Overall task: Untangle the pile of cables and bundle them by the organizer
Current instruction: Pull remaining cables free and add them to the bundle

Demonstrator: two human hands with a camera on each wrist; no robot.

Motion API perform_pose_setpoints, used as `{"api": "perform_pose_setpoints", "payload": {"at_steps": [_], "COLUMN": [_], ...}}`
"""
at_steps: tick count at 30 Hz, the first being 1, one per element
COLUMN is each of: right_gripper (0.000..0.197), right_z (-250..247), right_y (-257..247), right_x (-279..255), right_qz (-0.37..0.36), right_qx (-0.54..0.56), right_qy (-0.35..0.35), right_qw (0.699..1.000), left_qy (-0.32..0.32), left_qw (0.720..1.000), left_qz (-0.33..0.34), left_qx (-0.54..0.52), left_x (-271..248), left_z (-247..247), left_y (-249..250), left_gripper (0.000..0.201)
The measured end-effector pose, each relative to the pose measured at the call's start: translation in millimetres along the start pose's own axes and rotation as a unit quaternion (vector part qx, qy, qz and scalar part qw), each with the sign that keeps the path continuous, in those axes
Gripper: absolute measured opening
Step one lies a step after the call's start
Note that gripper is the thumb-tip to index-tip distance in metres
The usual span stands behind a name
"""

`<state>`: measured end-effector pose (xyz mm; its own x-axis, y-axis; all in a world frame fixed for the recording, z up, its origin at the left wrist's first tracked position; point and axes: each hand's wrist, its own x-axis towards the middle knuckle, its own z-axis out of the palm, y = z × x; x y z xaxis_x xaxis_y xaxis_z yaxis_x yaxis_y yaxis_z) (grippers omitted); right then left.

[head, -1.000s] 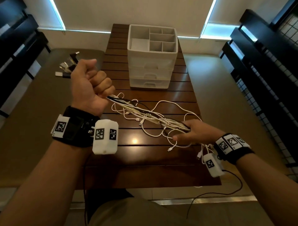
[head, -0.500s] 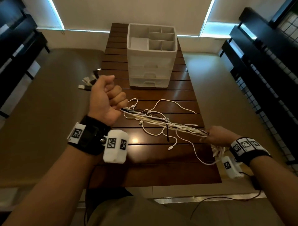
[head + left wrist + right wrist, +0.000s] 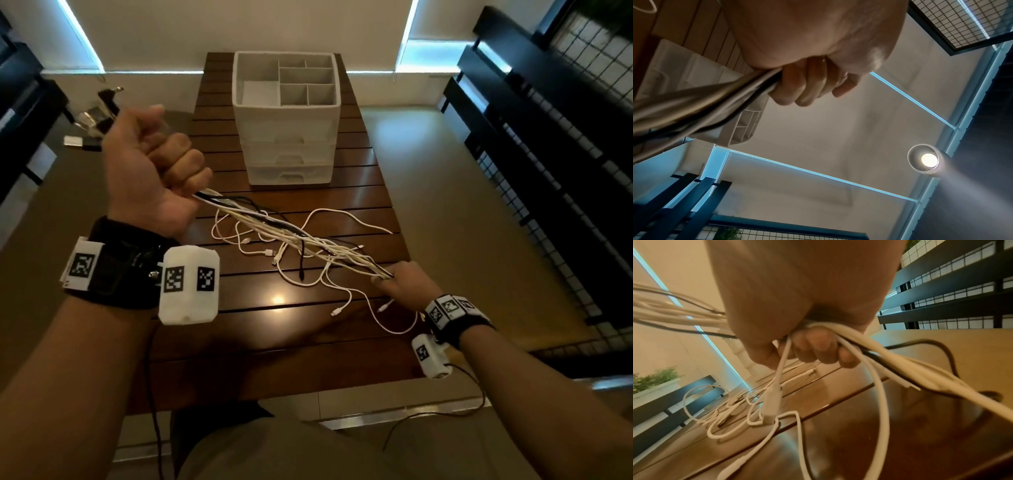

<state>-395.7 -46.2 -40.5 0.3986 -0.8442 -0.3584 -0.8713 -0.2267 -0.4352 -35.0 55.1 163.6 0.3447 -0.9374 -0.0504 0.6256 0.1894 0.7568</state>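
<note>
The table is being used as the work surface, with the organizer standing at its 12 o'clock end, well apart from the cables and not yet involved.

The cables are being held stretched in a diagonal run from 10 o'clock to 4 o'clock above the table centre. Compared with one second ago, the run is being drawn longer and straighter: the right hand has been carried further out toward the 4 o'clock edge, and the left fist has been raised back toward 10 o'clock after dipping inward half a second ago. Fewer loops are being left slack on the wood; several white loops and free plugs are still lying beneath the run, around 6 o'clock of it.

The left hand is being kept as a closed fist, fingers curled fully round the gathered strands, with the plugs protruding past it at 10 o'clock.

The right hand is being kept curled round the far part of the run, loose tails hanging from it toward the table.

It is judged that the strands are being combed parallel, so untangling is well advanced. Bundling is judged not yet begun. Snagging at the remaining loops is considered the main risk.
</note>
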Motion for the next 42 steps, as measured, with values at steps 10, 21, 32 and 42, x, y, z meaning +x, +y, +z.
{"api": "perform_pose_setpoints", "payload": {"at_steps": [10, 21, 32, 42], "right_gripper": [0.049, 0.036, 0.072, 0.101], "right_z": [2.7, -27.4, -18.8, -60.2], "right_y": [50.0, 76.1, 108.6, 0.4], "right_x": [-14.8, -13.7, -30.9, -28.3], "right_qz": [0.118, 0.108, 0.156, -0.021], "right_qx": [0.005, -0.184, -0.032, -0.052], "right_qy": [-0.039, 0.032, -0.046, -0.161], "right_qw": [0.992, 0.977, 0.986, 0.985], "left_qy": [-0.017, -0.028, -0.026, -0.088], "left_qw": [0.999, 0.999, 0.995, 0.994], "left_qz": [-0.026, -0.038, -0.098, -0.052], "left_qx": [0.014, 0.013, 0.016, 0.041], "left_x": [9.1, 14.3, 3.1, 5.4], "left_z": [1.0, 18.3, 22.0, 29.1], "left_y": [-23.8, -22.7, -59.3, -11.7], "left_gripper": [0.046, 0.046, 0.053, 0.050]}}
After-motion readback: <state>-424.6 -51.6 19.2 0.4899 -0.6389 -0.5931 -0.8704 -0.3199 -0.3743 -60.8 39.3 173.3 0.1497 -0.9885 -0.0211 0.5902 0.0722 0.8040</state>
